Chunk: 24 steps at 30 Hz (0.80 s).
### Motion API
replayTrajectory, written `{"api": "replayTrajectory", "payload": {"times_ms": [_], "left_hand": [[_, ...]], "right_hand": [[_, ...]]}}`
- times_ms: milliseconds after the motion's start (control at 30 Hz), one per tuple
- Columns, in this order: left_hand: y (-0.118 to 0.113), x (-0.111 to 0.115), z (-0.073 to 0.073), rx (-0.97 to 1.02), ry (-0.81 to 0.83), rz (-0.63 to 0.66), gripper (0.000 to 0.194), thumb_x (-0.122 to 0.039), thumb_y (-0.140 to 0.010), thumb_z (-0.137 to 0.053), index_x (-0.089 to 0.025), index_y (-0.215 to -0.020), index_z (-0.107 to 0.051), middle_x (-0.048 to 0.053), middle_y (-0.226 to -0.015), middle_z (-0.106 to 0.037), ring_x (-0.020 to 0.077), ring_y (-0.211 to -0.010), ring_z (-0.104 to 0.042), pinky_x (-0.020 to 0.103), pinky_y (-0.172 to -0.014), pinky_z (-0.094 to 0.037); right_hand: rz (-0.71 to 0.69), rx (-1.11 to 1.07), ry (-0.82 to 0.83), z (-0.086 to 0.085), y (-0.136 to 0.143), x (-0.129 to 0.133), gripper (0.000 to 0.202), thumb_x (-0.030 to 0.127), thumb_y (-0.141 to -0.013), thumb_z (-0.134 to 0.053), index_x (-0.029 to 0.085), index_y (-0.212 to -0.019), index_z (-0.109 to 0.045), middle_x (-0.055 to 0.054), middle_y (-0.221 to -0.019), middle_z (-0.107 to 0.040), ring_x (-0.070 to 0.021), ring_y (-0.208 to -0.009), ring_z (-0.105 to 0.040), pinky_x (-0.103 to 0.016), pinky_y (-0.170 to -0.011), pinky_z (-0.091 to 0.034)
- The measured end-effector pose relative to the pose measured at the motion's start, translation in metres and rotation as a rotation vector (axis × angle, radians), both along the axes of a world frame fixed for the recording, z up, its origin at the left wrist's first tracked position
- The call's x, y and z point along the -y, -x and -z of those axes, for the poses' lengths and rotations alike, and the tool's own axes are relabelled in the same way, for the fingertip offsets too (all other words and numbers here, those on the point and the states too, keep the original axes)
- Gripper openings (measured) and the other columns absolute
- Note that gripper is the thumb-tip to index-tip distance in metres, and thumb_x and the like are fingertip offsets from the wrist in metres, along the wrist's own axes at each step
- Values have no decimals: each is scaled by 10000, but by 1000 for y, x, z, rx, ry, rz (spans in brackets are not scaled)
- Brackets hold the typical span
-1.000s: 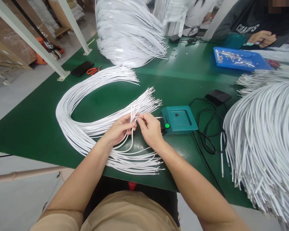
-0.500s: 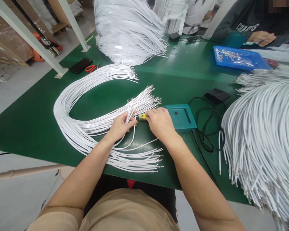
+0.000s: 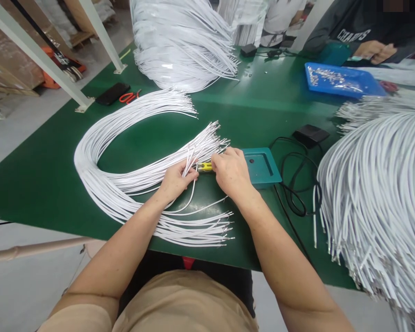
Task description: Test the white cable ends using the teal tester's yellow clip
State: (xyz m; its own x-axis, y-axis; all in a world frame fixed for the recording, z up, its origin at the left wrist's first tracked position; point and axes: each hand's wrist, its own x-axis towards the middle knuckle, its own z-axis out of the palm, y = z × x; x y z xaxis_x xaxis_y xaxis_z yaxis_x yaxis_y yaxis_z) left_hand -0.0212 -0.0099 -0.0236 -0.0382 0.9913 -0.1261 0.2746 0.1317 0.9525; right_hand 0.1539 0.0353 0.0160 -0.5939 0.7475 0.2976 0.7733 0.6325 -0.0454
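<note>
Left grip (image 3: 176,180) around white wires (image 3: 190,157), right grip (image 3: 232,171) around yellow tool (image 3: 205,167); "CHA…" lettering (image 3: 353,35) nearby

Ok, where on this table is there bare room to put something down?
Bare green tabletop shows left of the curved white wire bundle, inside its curve, and between the blue plastic tray and teal rectangular device. It's crowded around the left hand and right hand, and right of the device, where black cables lie beside the big white wire pile.
</note>
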Motion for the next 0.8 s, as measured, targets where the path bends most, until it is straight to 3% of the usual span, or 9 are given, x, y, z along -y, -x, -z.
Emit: {"api": "replayTrajectory", "payload": {"times_ms": [133, 233, 333, 467, 600, 667, 733, 800], "left_hand": [[0, -1, 4, -50, -15, -2, 509, -329, -737, -630, -146, -1212, -604, 7, -734, -647, 104, -552, -510, 195, -457, -403], [1, -1, 5, -64, -32, -6, 497, -336, -734, -636, -155, -1197, -620, 8, -739, -662, 111, -572, -523, 206, -504, -415], [0, 0, 3, -70, -35, -20, 479, -339, -726, -646, -161, -1171, -642, 11, -743, -669, 123, -608, -541, 216, -530, -424], [0, 2, -1, -29, -2, -28, 481, -332, -709, -661, -164, -1159, -645, 12, -739, -661, 131, -622, -549, 207, -500, -417], [3, 3, -1, 16, 25, -31, 499, -334, -704, -669, -165, -1172, -627, 15, -758, -642, 136, -647, -561, 189, -460, -414], [6, 3, 0, 30, 18, -39, 505, -333, -703, -677, -167, -1177, -623, 14, -761, -631, 132, -650, -559, 185, -459, -417], [9, 4, 1, 89, -3, -45, 547, -318, -688, -700, -172, -1206, -606, 10, -778, -631, 124, -650, -554, 186, -477, -422], [11, 4, 2, 199, -28, -51, 599, -276, -649, -738, -171, -1221, -594, 11, -823, -646, 123, -694, -568, 201, -557, -455]], "right_hand": [[7, 12, 21, -1, 1, 2, 175, 68, -769, -486, 163, -798, -631, -80, -745, -682, -224, -788, -478, -358, -840, -312], [45, -2, -1, -3, -2, 3, 137, 142, -818, -507, 167, -833, -640, -81, -781, -688, -241, -872, -507, -425, -983, -268], [206, -51, -97, -1, -10, 1, 211, 235, -874, -498, 148, -1010, -634, -142, -1077, -666, -302, -1102, -476, -554, -1065, -149], [332, -45, -132, 8, -20, -5, 337, 239, -887, -494, 113, -1191, -568, -212, -1314, -531, -365, -1253, -391, -637, -1034, -155], [297, -63, -132, 5, -17, -4, 330, 222, -888, -505, 101, -1187, -571, -217, -1308, -532, -357, -1250, -402, -615, -1045, -177], [244, -104, -93, -2, -8, 4, 280, 231, -899, -498, 102, -1124, -603, -204, -1225, -586, -330, -1179, -461, -551, -1025, -260], [85, -140, 11, -8, 6, 18, 234, 255, -923, -468, 124, -1012, -641, -158, -1065, -654, -275, -1035, -538, -437, -932, -374], [-176, -152, 142, -12, 20, 33, 240, 263, -941, -440, 150, -925, -651, -109, -957, -679, -221, -924, -571, -348, -835, -420]]}}
